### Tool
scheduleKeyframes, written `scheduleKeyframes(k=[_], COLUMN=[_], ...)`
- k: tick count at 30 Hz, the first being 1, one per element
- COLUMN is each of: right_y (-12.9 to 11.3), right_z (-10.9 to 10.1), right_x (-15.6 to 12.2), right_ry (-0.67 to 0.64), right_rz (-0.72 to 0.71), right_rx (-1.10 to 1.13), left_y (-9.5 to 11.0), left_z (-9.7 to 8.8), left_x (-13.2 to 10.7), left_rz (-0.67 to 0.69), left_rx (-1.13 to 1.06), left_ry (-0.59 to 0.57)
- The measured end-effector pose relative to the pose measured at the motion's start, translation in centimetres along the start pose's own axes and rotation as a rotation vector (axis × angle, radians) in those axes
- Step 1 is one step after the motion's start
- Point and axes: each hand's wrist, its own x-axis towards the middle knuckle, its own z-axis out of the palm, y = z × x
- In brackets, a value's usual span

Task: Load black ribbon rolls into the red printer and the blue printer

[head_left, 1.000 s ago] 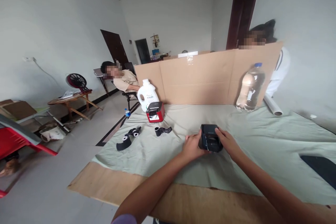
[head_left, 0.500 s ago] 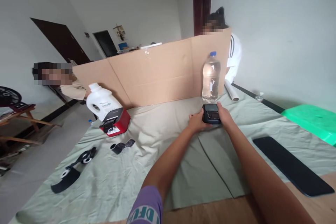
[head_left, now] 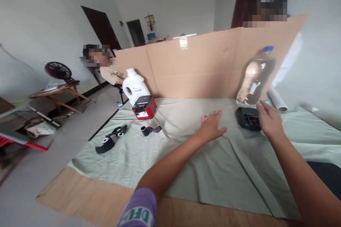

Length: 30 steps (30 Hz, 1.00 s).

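Observation:
A small black printer (head_left: pixel 247 118) sits on the pale green cloth (head_left: pixel 186 156) just in front of a clear water bottle (head_left: pixel 256 77). My right hand (head_left: pixel 269 118) hovers at its right side, fingers loosely spread, holding nothing. My left hand (head_left: pixel 212 126) lies open over the cloth, a short way left of the printer and apart from it. A red and black label printer (head_left: pixel 144 107) stands at the far left of the cloth beside a white jug (head_left: pixel 134 86).
A cardboard screen (head_left: pixel 207 67) runs along the table's back edge, with a person behind it at right. Black ribbon rolls (head_left: pixel 151 130) and a black strap piece (head_left: pixel 109 139) lie on the cloth's left. A white tube (head_left: pixel 277 99) lies at right. Another person sits at left.
Both hands have let go of the small black printer, which now rests by the bottle. My left hand has drawn away to the left and opened flat.

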Motion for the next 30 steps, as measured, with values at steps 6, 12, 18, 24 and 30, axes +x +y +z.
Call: scheduleKeyframes(k=[6,12,18,24,30], right_y=[-12.1,-23.4,-27.7,-28.6,-28.6], right_z=[10.2,24.7,33.7,37.1,35.3], right_x=[-7.5,-13.4,-13.8,-13.9,-14.0], right_ry=[-0.289,-0.733,-0.966,-1.011,-0.96], right_rz=[-0.375,-0.37,-0.28,-0.302,-0.389], right_rx=[0.165,0.401,0.505,0.534,0.668], left_y=[-12.7,-23.8,-27.9,-30.4,-28.6], left_z=[-17.2,-18.8,-18.9,-20.2,-20.3], left_x=[-10.5,-15.7,-15.4,-16.2,-16.1], left_rz=[-0.293,-0.662,-0.654,-0.584,-0.527], left_rx=[0.034,-0.121,-0.368,-0.48,-0.632], left_ry=[0.756,1.07,0.984,0.884,0.856])
